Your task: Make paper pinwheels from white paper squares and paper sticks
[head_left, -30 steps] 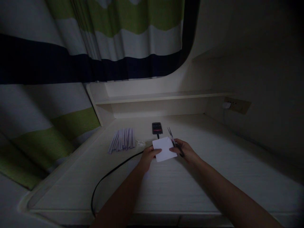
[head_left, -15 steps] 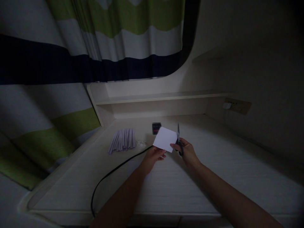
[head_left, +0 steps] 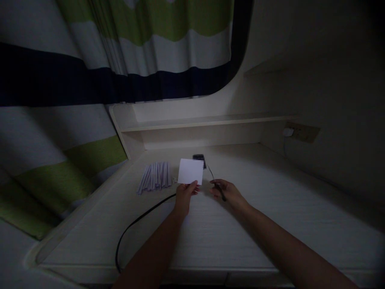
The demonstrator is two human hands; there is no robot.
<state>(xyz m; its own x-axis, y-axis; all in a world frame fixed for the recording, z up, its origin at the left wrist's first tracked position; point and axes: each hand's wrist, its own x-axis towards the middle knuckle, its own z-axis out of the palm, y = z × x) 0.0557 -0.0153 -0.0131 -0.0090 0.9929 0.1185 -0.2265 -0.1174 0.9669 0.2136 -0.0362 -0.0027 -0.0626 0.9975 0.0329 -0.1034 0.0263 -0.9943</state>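
Dim little desk nook, barely any light

Pale wood-grain desk (head_left: 270, 224) with a low shelf (head_left: 198, 121) running along the back. A striped curtain (head_left: 120, 52) in green, white and navy hangs above and down the left side. The plain wall (head_left: 331, 72) on the right has a power outlet (head_left: 302, 132) with a white plug in it.

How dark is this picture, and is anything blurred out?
Head view: very dim, corners fading to black; the paper in the left hand is brightest. The phone behind it looks pixelated. Right hand holds scissors, barely visible.
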